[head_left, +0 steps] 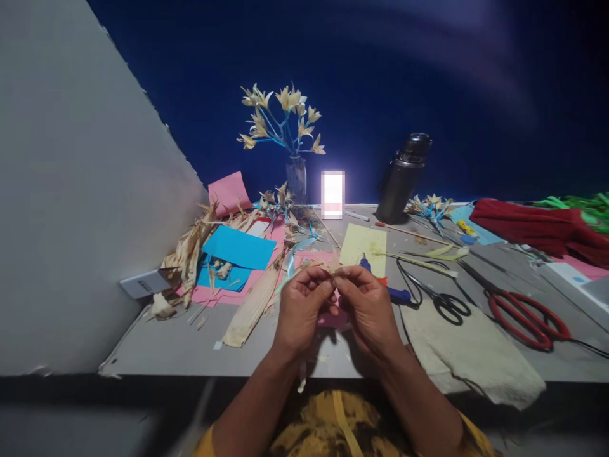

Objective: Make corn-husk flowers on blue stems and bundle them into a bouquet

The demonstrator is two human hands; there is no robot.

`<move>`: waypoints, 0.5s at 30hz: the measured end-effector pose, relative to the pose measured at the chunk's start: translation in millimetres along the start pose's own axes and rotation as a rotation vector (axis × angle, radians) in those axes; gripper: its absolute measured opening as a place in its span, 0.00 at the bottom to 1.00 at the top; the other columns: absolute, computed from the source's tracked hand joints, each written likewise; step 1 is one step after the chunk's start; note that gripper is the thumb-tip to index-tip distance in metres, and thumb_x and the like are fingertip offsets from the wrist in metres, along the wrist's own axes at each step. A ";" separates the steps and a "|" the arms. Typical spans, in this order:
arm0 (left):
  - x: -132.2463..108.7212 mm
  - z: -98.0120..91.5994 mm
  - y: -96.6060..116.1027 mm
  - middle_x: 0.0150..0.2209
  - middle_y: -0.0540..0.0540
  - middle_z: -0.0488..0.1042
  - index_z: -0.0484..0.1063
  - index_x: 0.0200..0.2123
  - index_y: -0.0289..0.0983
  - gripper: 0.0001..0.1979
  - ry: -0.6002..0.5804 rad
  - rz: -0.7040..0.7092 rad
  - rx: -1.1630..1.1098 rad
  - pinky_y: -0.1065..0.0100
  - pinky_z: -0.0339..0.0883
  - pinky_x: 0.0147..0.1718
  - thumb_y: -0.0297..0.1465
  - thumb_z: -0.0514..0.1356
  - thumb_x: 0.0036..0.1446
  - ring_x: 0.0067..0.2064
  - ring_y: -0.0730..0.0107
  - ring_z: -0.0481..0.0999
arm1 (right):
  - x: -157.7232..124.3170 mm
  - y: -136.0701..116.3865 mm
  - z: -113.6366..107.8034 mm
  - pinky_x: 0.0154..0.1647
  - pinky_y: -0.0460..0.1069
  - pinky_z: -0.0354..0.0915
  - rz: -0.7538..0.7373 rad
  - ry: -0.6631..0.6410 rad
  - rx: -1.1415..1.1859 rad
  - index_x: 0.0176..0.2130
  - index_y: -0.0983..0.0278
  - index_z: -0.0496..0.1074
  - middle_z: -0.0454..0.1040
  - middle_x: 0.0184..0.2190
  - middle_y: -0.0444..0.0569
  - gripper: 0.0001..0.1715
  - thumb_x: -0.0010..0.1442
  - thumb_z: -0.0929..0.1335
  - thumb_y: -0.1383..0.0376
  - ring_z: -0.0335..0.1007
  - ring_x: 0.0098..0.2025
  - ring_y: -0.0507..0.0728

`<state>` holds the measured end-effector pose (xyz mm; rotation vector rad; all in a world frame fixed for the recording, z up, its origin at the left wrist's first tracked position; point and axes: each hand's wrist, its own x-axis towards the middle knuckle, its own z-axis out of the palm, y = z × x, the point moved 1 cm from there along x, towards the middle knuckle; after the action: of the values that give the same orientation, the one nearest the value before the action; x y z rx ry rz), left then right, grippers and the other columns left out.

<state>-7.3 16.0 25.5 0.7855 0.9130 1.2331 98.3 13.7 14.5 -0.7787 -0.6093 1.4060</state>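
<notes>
Head view: glass vase (297, 181) holds blue-stemmed husk flowers (288, 101); right of vase, capped thermos (401, 184). Grey table (162, 352), dark blue wall (190, 70) behind vase. In front of vase, left hand (301, 311) and right hand (373, 311) meet, both pinching a small pale husk piece (335, 261). Front-left of vase: blue paper (240, 246), dried husks (250, 308). Front-right: glue gun (399, 296), partly blocked by right hand; red-handled scissors (498, 292).

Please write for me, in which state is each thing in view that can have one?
Left hand: pinching, fingertips meeting the right's
Right hand: pinching
Pale piece: between fingertips, mostly hidden
Flask: upright, capped
Vase: upright, holding flowers
Red-handled scissors: lying, blades look closed
Black scissors: lying, blade opening unclear
Yellow paper: lying flat
Red cloth: bunched
Beige cloth: overhanging table edge
</notes>
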 end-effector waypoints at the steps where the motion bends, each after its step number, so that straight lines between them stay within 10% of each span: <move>1: -1.1 -0.2 0.1 0.22 0.54 0.72 0.70 0.34 0.36 0.14 0.010 0.021 0.041 0.76 0.62 0.17 0.35 0.71 0.49 0.19 0.76 0.70 | -0.4 0.4 -0.2 0.17 0.43 0.66 -0.015 -0.002 -0.005 0.31 0.63 0.75 0.75 0.26 0.41 0.13 0.47 0.79 0.63 0.66 0.19 0.47; 15: 0.7 1.9 -14.7 0.26 0.51 0.72 0.76 0.35 0.33 0.13 0.018 0.106 -0.065 0.78 0.61 0.23 0.37 0.69 0.53 0.24 0.82 0.66 | -1.3 0.9 3.7 0.21 0.42 0.66 0.149 -0.052 0.112 0.33 0.65 0.76 0.75 0.27 0.42 0.17 0.43 0.80 0.63 0.65 0.22 0.47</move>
<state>0.7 14.2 13.1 0.7795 0.8506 1.3582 94.8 12.9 16.2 -0.7114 -0.5160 1.5876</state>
